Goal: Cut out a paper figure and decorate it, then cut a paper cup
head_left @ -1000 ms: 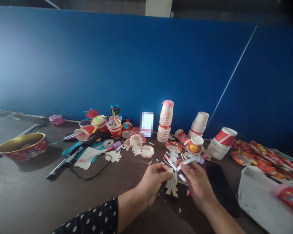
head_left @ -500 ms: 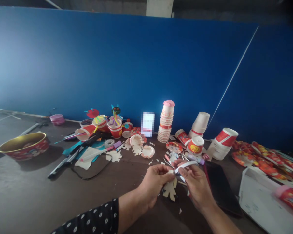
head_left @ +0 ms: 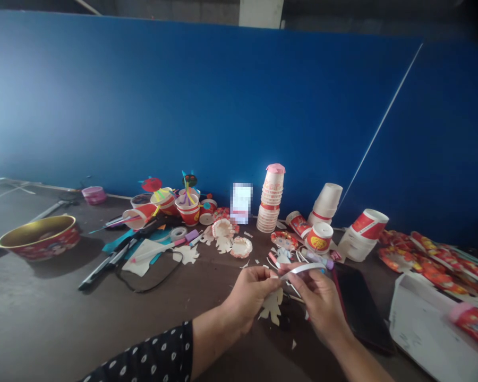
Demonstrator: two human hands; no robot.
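My left hand point(head_left: 249, 297) and my right hand point(head_left: 318, 305) hover over the dark table, pinching opposite ends of a narrow white paper strip point(head_left: 302, 269) that arcs between them. Below the hands lies a cream paper doll cutout point(head_left: 271, 306), partly hidden by my left hand. Just beyond my right fingers rests a purple-capped glue stick point(head_left: 317, 259). Small paper scraps point(head_left: 292, 345) are scattered around the hands.
A black phone point(head_left: 360, 307) lies to the right, with a white box point(head_left: 422, 339) beyond it. Stacked paper cups point(head_left: 271, 199), paper cutouts, pens, tape and a gold-rimmed red bowl point(head_left: 39, 237) stand farther off against a blue wall.
The paper strip has shifted slightly left and now arcs flatter between my fingers. My right hand has eased left, and the doll cutout appears slightly moved.
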